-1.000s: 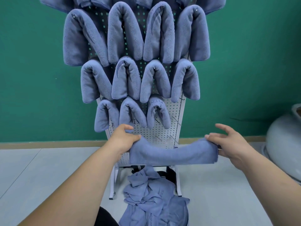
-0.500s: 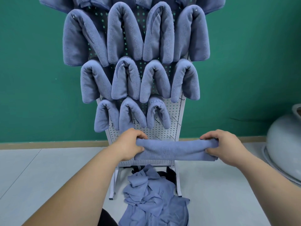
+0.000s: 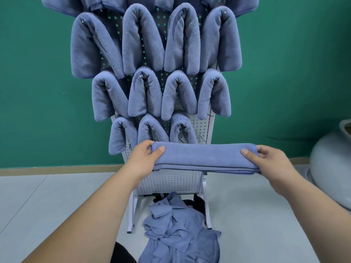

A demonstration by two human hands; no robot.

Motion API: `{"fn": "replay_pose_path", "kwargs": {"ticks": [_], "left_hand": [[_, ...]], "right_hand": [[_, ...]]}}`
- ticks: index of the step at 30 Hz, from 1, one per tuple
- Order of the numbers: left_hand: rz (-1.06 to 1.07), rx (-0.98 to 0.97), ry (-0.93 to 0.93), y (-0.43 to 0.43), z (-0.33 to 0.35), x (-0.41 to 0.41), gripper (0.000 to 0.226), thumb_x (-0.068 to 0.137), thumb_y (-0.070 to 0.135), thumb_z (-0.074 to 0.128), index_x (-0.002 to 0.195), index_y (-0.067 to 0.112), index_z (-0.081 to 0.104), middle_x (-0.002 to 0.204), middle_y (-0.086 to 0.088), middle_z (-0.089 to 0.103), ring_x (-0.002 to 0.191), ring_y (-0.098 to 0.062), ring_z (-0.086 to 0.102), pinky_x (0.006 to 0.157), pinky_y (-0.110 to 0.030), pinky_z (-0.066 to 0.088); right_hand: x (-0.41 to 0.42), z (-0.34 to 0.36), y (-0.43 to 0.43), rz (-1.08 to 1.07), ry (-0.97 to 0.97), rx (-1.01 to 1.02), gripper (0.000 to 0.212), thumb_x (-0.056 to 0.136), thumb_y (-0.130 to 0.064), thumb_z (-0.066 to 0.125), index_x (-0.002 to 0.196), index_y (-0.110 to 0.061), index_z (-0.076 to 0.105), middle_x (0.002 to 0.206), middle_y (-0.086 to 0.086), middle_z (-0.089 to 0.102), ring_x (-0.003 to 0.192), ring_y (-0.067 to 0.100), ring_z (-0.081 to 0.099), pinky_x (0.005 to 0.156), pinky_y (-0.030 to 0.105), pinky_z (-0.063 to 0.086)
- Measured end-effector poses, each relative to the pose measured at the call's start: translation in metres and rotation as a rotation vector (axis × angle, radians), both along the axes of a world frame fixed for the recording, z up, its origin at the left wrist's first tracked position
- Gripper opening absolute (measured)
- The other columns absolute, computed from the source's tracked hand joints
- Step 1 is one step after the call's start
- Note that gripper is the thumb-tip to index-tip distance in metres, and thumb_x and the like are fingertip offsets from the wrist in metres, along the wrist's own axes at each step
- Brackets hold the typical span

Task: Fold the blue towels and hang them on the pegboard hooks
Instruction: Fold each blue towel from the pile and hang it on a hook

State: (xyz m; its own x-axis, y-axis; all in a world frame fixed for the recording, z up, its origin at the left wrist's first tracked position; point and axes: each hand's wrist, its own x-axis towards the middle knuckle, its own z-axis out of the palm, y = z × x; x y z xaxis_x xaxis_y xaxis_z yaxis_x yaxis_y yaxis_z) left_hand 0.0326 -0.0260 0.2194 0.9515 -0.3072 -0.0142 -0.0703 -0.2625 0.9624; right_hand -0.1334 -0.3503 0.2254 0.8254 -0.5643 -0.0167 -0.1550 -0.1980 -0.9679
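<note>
A blue towel (image 3: 205,156) folded into a long flat band is stretched level in front of the white pegboard (image 3: 169,182). My left hand (image 3: 146,158) grips its left end, thumb on top. My right hand (image 3: 266,160) grips the right end the same way. Several folded blue towels (image 3: 142,40) hang draped over hooks in rows higher on the board. In the lowest row three towels hang, and a bare hook (image 3: 201,138) shows to their right, just above the held towel.
A heap of unfolded blue towels (image 3: 180,232) lies on the pale floor at the pegboard's feet. A large grey round pot (image 3: 330,164) stands at the right. A green wall is behind the board.
The towel went from a sagging strip to a neat flat band held taut and level. Both hands closed on its ends and lifted it slightly toward the board.
</note>
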Motion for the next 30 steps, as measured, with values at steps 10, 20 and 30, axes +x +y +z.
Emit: {"fn": "replay_pose_path", "kwargs": {"ticks": [10, 20, 30], "left_hand": [[0.112, 0.636, -0.279, -0.027, -0.001, -0.019, 0.028, 0.096, 0.041, 0.059, 0.087, 0.017, 0.048, 0.084, -0.005, 0.061, 0.078, -0.027, 0.058, 0.064, -0.037, 0.044], [-0.056, 0.037, 0.039, -0.072, 0.015, -0.070, 0.026, 0.092, 0.033, 0.072, 0.103, 0.018, 0.054, 0.092, -0.003, 0.065, 0.076, -0.016, 0.058, 0.067, -0.031, 0.045], [-0.098, -0.181, 0.032, -0.093, 0.011, -0.080, 0.035, 0.094, 0.008, 0.071, 0.113, 0.037, 0.068, 0.101, 0.000, 0.071, 0.090, -0.011, 0.069, 0.081, -0.023, 0.057]], "right_hand": [[0.015, -0.008, 0.028, -0.145, 0.234, -0.430, 0.019, 0.094, -0.031, 0.070, 0.091, -0.018, 0.058, 0.084, 0.003, 0.066, 0.078, 0.026, 0.059, 0.064, 0.035, 0.045], [0.016, 0.005, 0.102, -0.003, 0.004, -0.089, 0.032, 0.092, -0.033, 0.078, 0.115, -0.027, 0.057, 0.101, 0.002, 0.070, 0.081, 0.015, 0.063, 0.065, 0.029, 0.045], [0.017, 0.014, 0.111, -0.031, -0.086, 0.045, 0.020, 0.102, -0.031, 0.060, 0.120, -0.036, 0.069, 0.103, 0.001, 0.077, 0.096, 0.020, 0.073, 0.094, 0.045, 0.060]]}}
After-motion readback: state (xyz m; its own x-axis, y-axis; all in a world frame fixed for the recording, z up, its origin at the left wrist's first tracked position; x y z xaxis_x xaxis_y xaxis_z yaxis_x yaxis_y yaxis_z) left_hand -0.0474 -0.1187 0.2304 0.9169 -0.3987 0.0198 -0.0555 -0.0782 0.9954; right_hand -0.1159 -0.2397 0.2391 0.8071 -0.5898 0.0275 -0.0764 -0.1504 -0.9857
